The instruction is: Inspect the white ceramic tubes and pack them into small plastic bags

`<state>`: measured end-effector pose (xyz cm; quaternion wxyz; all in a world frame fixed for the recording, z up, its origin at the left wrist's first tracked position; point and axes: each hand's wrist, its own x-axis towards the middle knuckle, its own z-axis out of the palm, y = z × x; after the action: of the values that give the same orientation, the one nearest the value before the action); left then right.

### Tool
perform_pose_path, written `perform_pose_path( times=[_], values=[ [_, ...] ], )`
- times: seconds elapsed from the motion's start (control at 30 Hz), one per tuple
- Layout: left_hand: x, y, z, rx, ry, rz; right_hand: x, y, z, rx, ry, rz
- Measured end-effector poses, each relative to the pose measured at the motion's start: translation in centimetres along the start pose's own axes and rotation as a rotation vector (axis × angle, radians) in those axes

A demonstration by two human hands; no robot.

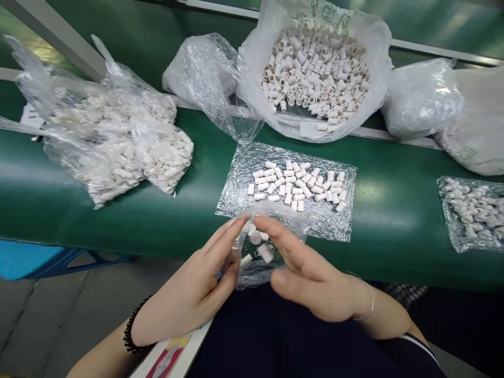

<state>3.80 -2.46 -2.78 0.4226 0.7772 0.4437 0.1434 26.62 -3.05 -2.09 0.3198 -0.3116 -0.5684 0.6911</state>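
A small clear plastic bag (pixel 252 278) lies at the front edge of the green surface, between my two hands, with a few white tube pieces (pixel 265 253) in its mouth. My left hand (pixel 197 289) is at its left side, the thumb and fingers closed on the bag's edge. On the right, my right hand (pixel 315 273) has its fingers stretched out and the thumb apart, the fingertips near the bag's far edge. Just beyond, several white tube pieces (pixel 289 181) are spread on a flat clear plastic sheet (pixel 331 226).
A large open bag (pixel 378 58) of white tubes stands at the back. Filled clear bags (pixel 118 142) lie on the left. More bags (pixel 423 100) sit at the back right, and a small filled bag (pixel 474 212) lies at the right. A blue stool (pixel 31 260) is at lower left.
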Motion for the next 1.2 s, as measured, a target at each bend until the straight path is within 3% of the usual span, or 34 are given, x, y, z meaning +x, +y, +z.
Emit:
perform_pose_path(
  times=[0.07,0.17,0.23,0.27,0.4,0.57,0.8,0.9,0.97,1.1,1.2],
  values=[
    [-0.3,-0.3,-0.2,-0.014,0.029,-0.017,-0.2,-0.1,-0.4,-0.202,0.008,-0.105],
    [-0.9,-1.0,-0.8,-0.043,0.098,-0.072,-0.7,0.3,-2.3,-0.583,0.331,-0.328],
    [-1.1,-1.5,-1.2,-0.075,0.143,-0.101,-0.6,1.5,-4.0,-0.925,0.54,-0.304],
    [-1.2,-1.8,-1.4,-0.089,0.159,-0.116,-0.4,2.3,-4.7,-1.081,0.565,-0.218],
    [-1.4,-2.4,-1.8,-0.096,0.195,-0.15,1.0,5.7,-6.1,-1.409,0.424,0.093],
    [-1.5,-2.5,-1.8,-0.089,0.199,-0.108,1.8,7.9,-5.7,-1.548,0.39,0.095],
    [-1.3,-2.7,-1.5,-0.07,0.195,-0.099,1.7,8.6,-5.9,-1.623,0.33,0.177],
    [-1.3,-2.4,-1.4,-0.086,0.18,-0.144,1.6,8.5,-6.1,-1.499,0.345,0.246],
    [-1.3,-2.2,-1.4,-0.084,0.185,-0.181,1.4,8.3,-6.3,-1.279,0.41,0.233],
    [-1.4,-1.8,-1.5,-0.086,0.168,-0.199,0.2,7.8,-6.9,-0.421,0.633,0.194],
    [-1.4,-1.7,-1.5,-0.092,0.17,-0.205,-0.7,7.3,-7.3,0.215,0.669,0.194]
  ],
)
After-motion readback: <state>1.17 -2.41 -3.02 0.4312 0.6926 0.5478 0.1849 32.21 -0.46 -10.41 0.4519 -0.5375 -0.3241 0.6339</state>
